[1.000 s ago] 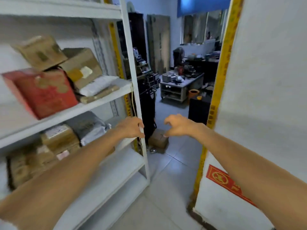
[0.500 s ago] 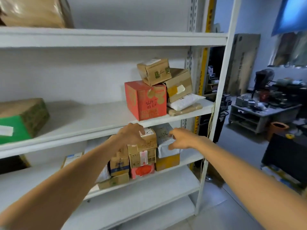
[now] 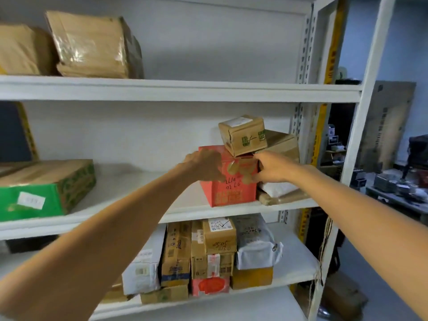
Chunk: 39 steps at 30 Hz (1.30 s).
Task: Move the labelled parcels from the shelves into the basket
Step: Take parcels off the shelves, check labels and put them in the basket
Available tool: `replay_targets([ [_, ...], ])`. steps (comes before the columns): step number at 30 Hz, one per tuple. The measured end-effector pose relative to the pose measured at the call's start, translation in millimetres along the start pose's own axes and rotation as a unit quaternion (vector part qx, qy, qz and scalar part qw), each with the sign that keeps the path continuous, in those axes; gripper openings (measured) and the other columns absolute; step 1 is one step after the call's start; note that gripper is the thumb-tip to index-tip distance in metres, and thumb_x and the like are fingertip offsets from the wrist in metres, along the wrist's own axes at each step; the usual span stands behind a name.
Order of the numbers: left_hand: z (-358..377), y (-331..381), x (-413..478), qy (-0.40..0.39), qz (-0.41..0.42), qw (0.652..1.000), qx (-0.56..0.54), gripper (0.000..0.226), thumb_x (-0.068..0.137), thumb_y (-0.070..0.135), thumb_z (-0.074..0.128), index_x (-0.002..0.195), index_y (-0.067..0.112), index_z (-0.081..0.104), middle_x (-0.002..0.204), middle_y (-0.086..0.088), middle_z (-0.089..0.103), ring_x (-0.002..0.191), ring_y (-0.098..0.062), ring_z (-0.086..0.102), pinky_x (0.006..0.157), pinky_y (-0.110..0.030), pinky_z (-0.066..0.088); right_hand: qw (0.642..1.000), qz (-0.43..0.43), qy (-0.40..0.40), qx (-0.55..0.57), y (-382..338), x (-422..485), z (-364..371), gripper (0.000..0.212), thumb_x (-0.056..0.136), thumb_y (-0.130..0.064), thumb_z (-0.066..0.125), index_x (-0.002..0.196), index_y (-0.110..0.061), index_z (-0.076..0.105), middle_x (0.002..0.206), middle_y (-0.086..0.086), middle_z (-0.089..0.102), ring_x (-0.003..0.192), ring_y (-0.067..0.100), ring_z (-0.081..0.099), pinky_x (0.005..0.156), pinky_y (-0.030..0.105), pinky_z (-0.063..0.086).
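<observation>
While both hands are on it, the red cardboard box point(image 3: 231, 193) with gold print and handwritten digits sits on the middle shelf of the white metal shelving unit point(image 3: 185, 91), near the right end. left hand point(image 3: 203, 167) lies over the red box's upper left front corner, fingers loosely bent against the front face; cannot tell if it actually grips. right hand point(image 3: 271, 169) is at the upper right front edge, fingers curled round that edge, tips on the red face. Small brown cardboard box with green print and a white label point(image 3: 243, 137) rests tilted on top of the red box, right side. Larger plain brown carton point(image 3: 283, 144) is just behind-right of the red box, partly under the small one. White padded mailer point(image 3: 278, 188) lies touching the red box's right side, on top of a flat brown taped parcel point(image 3: 280, 199). Green-and-brown carton with a white sticker point(image 3: 46, 188) is well left of the red box, same shelf. One shelf below the red box: packed stack of labelled parcels, incl. a grey poly bag point(image 3: 254, 242) and a brown labelled box point(image 3: 220, 237). One shelf above, up-left: bulky brown tape-wrapped parcels point(image 3: 92, 45).
</observation>
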<state>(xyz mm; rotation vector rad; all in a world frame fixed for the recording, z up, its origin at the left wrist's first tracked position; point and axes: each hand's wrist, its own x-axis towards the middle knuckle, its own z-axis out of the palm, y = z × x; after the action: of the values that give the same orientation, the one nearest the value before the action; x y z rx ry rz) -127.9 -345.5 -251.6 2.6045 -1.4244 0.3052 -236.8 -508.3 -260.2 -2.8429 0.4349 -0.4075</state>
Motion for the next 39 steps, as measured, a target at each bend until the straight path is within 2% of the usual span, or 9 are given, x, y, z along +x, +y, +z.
replay_targets([
  [6, 1.1, 11.3, 35.3, 0.010, -0.075, 0.996, 0.038, 0.045, 0.085, 0.042, 0.064, 0.126, 0.025, 0.054, 0.111, 0.001, 0.065, 0.096, -0.020, 0.060, 0.072, -0.030, 0.048, 0.997, -0.027, 0.047, -0.046, 54.4, 24.0, -31.7, 0.054, 0.080, -0.031, 0.072, 0.128, -0.016, 0.051, 0.119, 0.001, 0.059, 0.110, 0.019, 0.053, 0.085, 0.034, 0.048],
  [11, 6.0, 20.7, 59.7, 0.009, -0.127, 0.991, 0.040, 0.053, 0.086, 0.048, 0.061, 0.130, 0.021, 0.052, 0.118, -0.002, 0.062, 0.103, -0.023, 0.060, 0.077, -0.031, 0.049, 0.995, -0.012, 0.059, -0.084, 84.1, 37.0, -50.8, 0.056, 0.082, -0.029, 0.068, 0.130, -0.007, 0.048, 0.121, 0.011, 0.058, 0.109, 0.026, 0.054, 0.087, 0.037, 0.049],
  [16, 14.6, 19.3, 89.4, 0.038, -0.140, 0.989, 0.019, 0.059, 0.083, 0.057, 0.059, 0.130, 0.021, 0.052, 0.122, -0.003, 0.060, 0.105, -0.023, 0.059, 0.075, -0.032, 0.048, 0.994, -0.019, 0.057, -0.094, 96.2, 53.5, -49.3, 0.056, 0.083, -0.028, 0.066, 0.132, -0.006, 0.047, 0.128, 0.011, 0.056, 0.116, 0.028, 0.052, 0.094, 0.040, 0.047],
  [20, 27.5, 11.3, 107.6, 0.059, -0.135, 0.989, -0.012, 0.059, 0.082, 0.052, 0.063, 0.128, 0.018, 0.049, 0.111, -0.002, 0.060, 0.091, -0.021, 0.058, 0.066, -0.030, 0.045, 0.994, -0.027, 0.073, -0.075, 95.1, 70.3, -42.8, 0.057, 0.083, -0.029, 0.064, 0.132, -0.008, 0.045, 0.131, 0.010, 0.053, 0.123, 0.029, 0.044, 0.091, 0.038, 0.045],
  [23, 36.0, 6.8, 114.8, 0.095, -0.127, 0.987, -0.024, 0.060, 0.081, 0.052, 0.065, 0.126, 0.016, 0.048, 0.109, -0.003, 0.059, 0.086, -0.021, 0.058, 0.065, -0.031, 0.047, 0.996, -0.045, 0.075, -0.002, 87.9, 82.9, -37.1, 0.044, 0.079, -0.025, 0.068, 0.116, -0.015, 0.047, 0.107, 0.003, 0.057, 0.102, 0.021, 0.050, 0.064, 0.027, 0.039],
  [27, 41.5, 2.0, 116.4, 0.126, -0.091, 0.987, -0.026, 0.051, 0.082, 0.044, 0.066, 0.120, 0.011, 0.053, 0.110, -0.005, 0.059, 0.091, -0.023, 0.060, 0.071, -0.033, 0.051, 0.989, -0.034, 0.088, 0.112, 77.8, 93.2, -27.8, 0.046, 0.074, -0.025, 0.075, 0.108, -0.016, 0.046, 0.097, 0.002, 0.056, 0.088, 0.017, 0.056, 0.074, 0.036, 0.051],
  [31, 45.1, -1.7, 113.7, 0.185, -0.071, 0.976, -0.094, 0.031, 0.083, 0.033, 0.065, 0.102, 0.008, 0.063, 0.099, -0.007, 0.069, 0.086, -0.024, 0.064, 0.074, -0.037, 0.054, 0.976, -0.034, 0.107, 0.184, 73.4, 87.9, -28.5, 0.044, 0.076, -0.026, 0.074, 0.107, -0.017, 0.044, 0.092, 0.003, 0.058, 0.078, 0.016, 0.055, 0.061, 0.030, 0.043],
  [35, 46.8, 6.7, 93.9, 0.285, -0.079, 0.938, -0.180, 0.044, 0.073, 0.051, 0.047, 0.079, 0.009, 0.061, 0.075, -0.003, 0.067, 0.067, -0.022, 0.060, 0.056, -0.030, 0.046, 0.963, -0.043, 0.170, 0.206, 64.4, 73.9, -30.7, 0.036, 0.076, -0.031, 0.073, 0.097, -0.014, 0.049, 0.083, 0.005, 0.064, 0.076, 0.020, 0.061, 0.064, 0.035, 0.047],
  [39, 43.5, 18.7, 72.3, 0.358, -0.138, 0.883, -0.271, 0.054, 0.078, 0.058, 0.032, 0.080, 0.011, 0.059, 0.074, -0.002, 0.064, 0.070, -0.021, 0.060, 0.065, -0.034, 0.048, 0.932, 0.020, 0.239, 0.272, 44.3, 57.5, -22.7, 0.046, 0.087, -0.052, 0.059, 0.088, -0.007, 0.052, 0.078, 0.004, 0.058, 0.070, 0.018, 0.056, 0.055, 0.030, 0.040],
])
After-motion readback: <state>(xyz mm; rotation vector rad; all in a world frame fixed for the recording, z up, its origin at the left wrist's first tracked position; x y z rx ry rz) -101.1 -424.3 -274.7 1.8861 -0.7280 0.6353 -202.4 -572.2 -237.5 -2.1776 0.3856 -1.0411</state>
